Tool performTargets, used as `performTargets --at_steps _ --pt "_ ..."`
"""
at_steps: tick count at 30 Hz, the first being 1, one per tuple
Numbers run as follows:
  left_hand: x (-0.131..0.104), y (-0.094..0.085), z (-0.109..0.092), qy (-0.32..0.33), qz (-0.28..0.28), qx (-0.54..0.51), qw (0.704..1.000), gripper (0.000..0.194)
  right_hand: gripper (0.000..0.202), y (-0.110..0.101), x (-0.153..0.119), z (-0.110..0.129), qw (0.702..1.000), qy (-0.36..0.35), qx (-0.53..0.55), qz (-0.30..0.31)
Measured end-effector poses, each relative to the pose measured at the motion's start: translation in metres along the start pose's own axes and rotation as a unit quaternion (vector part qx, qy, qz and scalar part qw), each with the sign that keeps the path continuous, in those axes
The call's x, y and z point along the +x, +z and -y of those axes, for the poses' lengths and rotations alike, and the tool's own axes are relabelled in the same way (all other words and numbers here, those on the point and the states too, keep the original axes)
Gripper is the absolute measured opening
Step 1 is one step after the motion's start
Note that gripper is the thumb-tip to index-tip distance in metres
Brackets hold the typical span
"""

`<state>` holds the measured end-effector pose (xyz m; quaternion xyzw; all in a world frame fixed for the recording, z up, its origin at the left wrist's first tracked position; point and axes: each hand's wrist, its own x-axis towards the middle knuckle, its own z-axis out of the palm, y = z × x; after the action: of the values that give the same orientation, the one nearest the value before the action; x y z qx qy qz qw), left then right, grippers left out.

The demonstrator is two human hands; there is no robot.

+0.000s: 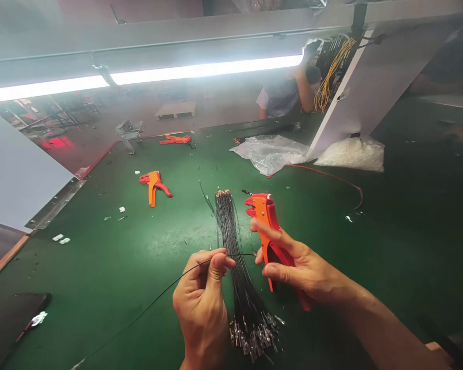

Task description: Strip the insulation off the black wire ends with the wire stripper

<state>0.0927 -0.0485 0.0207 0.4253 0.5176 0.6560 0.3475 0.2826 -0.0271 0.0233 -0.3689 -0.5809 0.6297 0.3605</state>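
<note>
Black wire (165, 290), pinched in your left hand (202, 300) above the table (96, 272), trailing toward its left edge, should feel light and springy; hold it near the tip. Your right hand (310, 264) grips orange-red strippers (262, 218).

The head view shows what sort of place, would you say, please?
Probably a wiring workshop: a bundle of black wires lies on the green bench, the right hand holds a wire stripper, and a tube light hangs above.
</note>
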Motion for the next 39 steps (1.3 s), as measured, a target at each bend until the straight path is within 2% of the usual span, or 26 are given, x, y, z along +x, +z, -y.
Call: performTargets --at_steps 2,3,8,14,17,23,28,34,39 --pt "-0.001 -0.001 -0.002 0.060 -0.022 0.030 0.998 0.007 0.099 -0.004 -0.002 -0.001 0.996 0.011 0.083 0.014" --pt "-0.002 -0.001 -0.003 0.091 -0.029 0.041 0.995 0.008 0.103 -0.005 -0.003 -0.001 0.993 0.013 0.119 0.021" --pt "-0.003 -0.002 -0.002 0.197 -0.044 0.060 0.977 0.016 0.066 -0.004 -0.005 -0.003 0.978 0.040 0.202 0.042" --pt "0.001 -0.005 -0.002 0.294 -0.045 0.139 0.944 0.019 0.057 0.004 -0.006 -0.006 0.981 0.031 0.183 0.055" --pt "0.000 -0.005 -0.004 0.331 -0.041 0.160 0.929 0.021 0.045 0.008 -0.004 -0.006 0.983 0.024 0.176 0.056" --pt "-0.004 -0.001 -0.003 0.347 -0.048 0.176 0.920 0.024 0.029 0.014 0.000 -0.004 0.980 0.032 0.188 0.056" --pt "-0.005 0.003 -0.004 0.360 -0.043 0.183 0.914 0.021 0.026 0.017 -0.001 -0.002 0.974 0.036 0.210 0.082" --pt "-0.008 0.003 -0.003 0.355 -0.027 0.170 0.919 0.024 0.031 0.018 0.002 -0.007 0.973 0.043 0.213 0.075" --pt "-0.009 0.006 -0.005 0.366 -0.022 0.167 0.915 0.023 0.026 0.018 0.005 -0.011 0.974 0.037 0.207 0.082"
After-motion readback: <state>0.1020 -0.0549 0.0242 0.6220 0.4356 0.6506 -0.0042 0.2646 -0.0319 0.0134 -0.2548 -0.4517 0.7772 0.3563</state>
